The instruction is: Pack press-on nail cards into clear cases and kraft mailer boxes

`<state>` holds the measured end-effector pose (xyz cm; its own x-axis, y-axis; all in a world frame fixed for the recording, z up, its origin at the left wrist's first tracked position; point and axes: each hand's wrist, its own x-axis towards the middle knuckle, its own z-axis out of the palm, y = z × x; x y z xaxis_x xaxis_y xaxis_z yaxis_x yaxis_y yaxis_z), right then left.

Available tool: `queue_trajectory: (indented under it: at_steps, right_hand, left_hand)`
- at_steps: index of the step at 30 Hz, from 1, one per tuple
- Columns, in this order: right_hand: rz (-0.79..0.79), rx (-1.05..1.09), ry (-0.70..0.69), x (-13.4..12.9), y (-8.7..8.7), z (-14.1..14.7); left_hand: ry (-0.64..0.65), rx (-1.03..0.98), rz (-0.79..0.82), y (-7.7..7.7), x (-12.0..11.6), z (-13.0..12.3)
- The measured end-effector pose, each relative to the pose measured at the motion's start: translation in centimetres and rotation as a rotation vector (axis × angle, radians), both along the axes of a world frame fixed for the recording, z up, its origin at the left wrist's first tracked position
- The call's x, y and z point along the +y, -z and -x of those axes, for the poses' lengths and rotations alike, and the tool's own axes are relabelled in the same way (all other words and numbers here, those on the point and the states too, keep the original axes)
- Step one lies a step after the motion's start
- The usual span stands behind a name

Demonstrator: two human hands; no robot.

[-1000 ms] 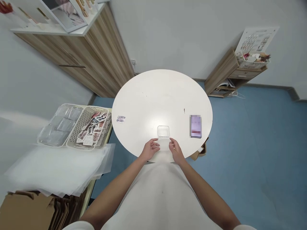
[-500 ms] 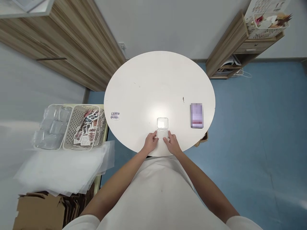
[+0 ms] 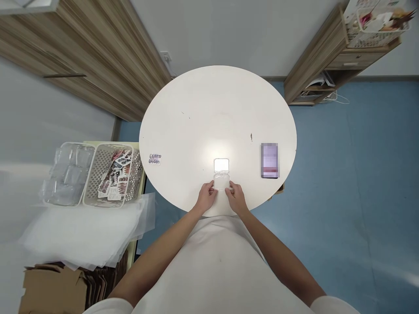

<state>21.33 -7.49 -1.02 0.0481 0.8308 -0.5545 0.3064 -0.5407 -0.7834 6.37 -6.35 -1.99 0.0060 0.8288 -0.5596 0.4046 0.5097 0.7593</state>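
A small clear plastic box [image 3: 221, 182] lies on the white oval table [image 3: 216, 100] at its near edge, its hinged lid [image 3: 221, 165] swung back away from me. My left hand [image 3: 206, 195] grips the box's left side, with the fingers along the edge and the thumb at the near corner. On the opposite side my right hand [image 3: 236, 197] holds it in the same way. I see nothing inside the box, though glare covers the lid. A card of purple-grey press-on nails [image 3: 155, 159] rests at the table's left edge, apart from both hands.
A purple pixelated box [image 3: 270, 160] lies on the table's right. Left of the table stand a white basket [image 3: 91, 179] of nail cards and another basket [image 3: 63, 174] of clear boxes. Plastic sheets [image 3: 85, 231] and flattened cardboard [image 3: 52, 290] are nearer me. A wooden cabinet [image 3: 108, 56] borders the back left.
The camera view has shifted slightly. Both hands stay on the sides of the open box, with the right thumb drawn a little outward.
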Motion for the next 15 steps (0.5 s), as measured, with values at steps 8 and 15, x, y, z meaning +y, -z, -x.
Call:
queue_trajectory:
  at_steps: [8, 15]
  right_hand:
    - [-0.009, -0.001, 0.03, 3.9, -0.1, -0.7]
    - [-0.036, 0.02, 0.051, 5.0, 0.5, -1.1]
  left_hand:
    - [-0.022, -0.001, -0.018, -0.1, 3.4, -1.5]
    - [-0.027, -0.017, -0.036, -0.2, 4.8, -2.1]
